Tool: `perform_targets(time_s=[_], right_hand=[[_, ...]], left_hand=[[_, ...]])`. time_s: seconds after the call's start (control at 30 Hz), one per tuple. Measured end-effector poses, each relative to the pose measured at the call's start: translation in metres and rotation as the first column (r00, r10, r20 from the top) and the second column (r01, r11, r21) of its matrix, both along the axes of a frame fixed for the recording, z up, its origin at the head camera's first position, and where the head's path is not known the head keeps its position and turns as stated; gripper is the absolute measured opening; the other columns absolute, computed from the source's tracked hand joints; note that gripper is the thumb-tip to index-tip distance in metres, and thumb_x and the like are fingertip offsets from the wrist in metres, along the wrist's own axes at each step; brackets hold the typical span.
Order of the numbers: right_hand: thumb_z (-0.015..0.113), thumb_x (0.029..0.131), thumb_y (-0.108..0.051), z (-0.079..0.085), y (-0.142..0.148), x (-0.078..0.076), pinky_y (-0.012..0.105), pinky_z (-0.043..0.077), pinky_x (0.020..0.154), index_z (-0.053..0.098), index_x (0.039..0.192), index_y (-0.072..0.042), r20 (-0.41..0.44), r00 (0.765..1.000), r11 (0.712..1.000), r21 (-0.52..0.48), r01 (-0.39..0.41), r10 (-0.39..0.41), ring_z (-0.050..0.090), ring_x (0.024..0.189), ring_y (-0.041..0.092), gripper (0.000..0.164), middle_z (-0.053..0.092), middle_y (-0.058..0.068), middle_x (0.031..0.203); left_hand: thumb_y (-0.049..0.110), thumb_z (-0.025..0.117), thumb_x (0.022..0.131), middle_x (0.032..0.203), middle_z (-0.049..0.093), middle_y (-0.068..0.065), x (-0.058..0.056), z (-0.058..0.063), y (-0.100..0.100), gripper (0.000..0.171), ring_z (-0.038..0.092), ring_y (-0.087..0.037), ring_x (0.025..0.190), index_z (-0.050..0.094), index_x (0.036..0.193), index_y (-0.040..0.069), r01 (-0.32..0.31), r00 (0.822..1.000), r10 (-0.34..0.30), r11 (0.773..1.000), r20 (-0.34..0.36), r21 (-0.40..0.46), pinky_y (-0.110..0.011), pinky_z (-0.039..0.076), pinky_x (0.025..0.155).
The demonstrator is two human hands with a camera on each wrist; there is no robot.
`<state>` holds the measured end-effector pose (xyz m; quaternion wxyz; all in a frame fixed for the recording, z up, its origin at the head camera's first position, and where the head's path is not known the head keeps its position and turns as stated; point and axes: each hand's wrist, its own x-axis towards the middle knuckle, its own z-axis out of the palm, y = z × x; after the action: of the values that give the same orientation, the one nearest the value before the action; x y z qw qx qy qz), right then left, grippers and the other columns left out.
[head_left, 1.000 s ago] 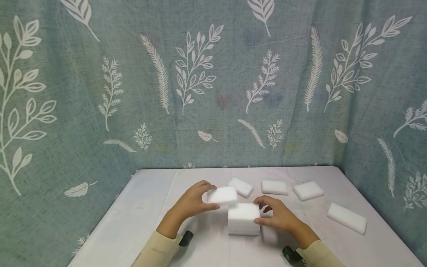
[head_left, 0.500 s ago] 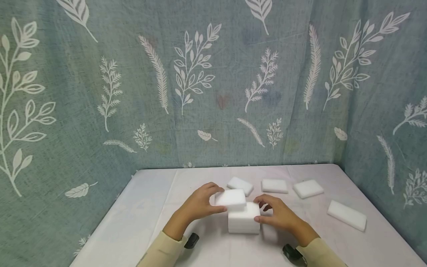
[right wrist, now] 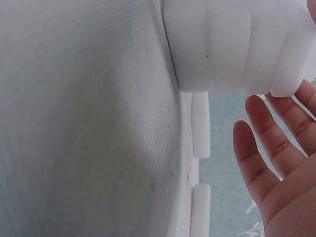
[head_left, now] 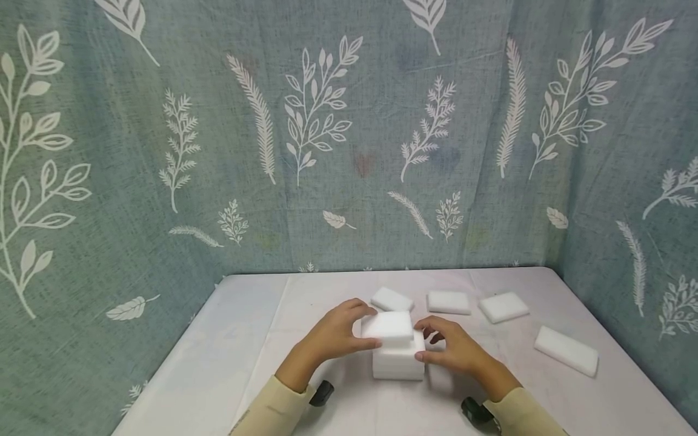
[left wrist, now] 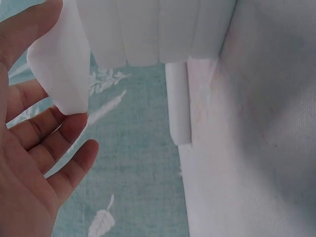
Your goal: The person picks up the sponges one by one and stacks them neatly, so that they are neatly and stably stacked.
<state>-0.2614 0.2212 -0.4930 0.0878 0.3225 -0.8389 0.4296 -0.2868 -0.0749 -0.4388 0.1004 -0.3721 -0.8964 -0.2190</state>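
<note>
Between thumb and fingers, my left hand (head_left: 337,332) holds a white sponge (head_left: 388,327) by its left end, overlapping the top of a sponge stack (head_left: 398,367) in the head view. The left wrist view shows this held sponge (left wrist: 64,64) tilted, with a narrowing gap to the stack (left wrist: 138,32). My right hand (head_left: 459,350) grips the upper right side of the stack, thumb in front and fingers behind. In the right wrist view several sponges lie squarely layered, and the fingertips (right wrist: 256,106) reach the upper layers.
Several loose white sponges lie on the pale table (head_left: 218,363): one behind the stack (head_left: 390,299), one back centre (head_left: 448,302), one back right (head_left: 504,307), and one far right (head_left: 567,351). A leaf-patterned teal curtain (head_left: 360,121) surrounds the table's back and sides.
My left hand has carried its sponge to the right, from beside the stack's top left to over most of the stack. The right hand has stayed at the stack's right side.
</note>
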Motion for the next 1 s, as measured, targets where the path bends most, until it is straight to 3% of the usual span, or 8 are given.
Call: perform_targets(time_s=[0.57,1.0], right_hand=[[0.080,0.081,-0.032,0.003,0.001,0.001,0.042,0.054,0.080,0.061,0.120,-0.014,0.039,0.999,1.000,0.006,0.016,-0.016,0.060,0.093,0.023,0.046,0.061,-0.005,0.103],[0.080,0.080,-0.035,0.003,0.002,0.000,0.039,0.054,0.081,0.060,0.124,-0.010,0.044,0.998,0.999,0.013,0.043,-0.043,0.061,0.093,0.020,0.054,0.061,-0.006,0.101]], left_hand=[[0.060,0.073,0.078,0.120,0.059,0.008,0.005,0.002,0.014,0.063,0.056,-0.010,0.112,0.064,0.124,0.018,0.044,0.999,-0.044,0.999,0.028,-0.030,-0.033,0.049,0.094],[0.060,0.074,0.076,0.117,0.060,0.011,0.004,0.001,0.018,0.063,0.057,-0.006,0.108,0.065,0.122,0.017,0.081,0.997,-0.081,0.996,0.001,-0.030,-0.030,0.049,0.092]])
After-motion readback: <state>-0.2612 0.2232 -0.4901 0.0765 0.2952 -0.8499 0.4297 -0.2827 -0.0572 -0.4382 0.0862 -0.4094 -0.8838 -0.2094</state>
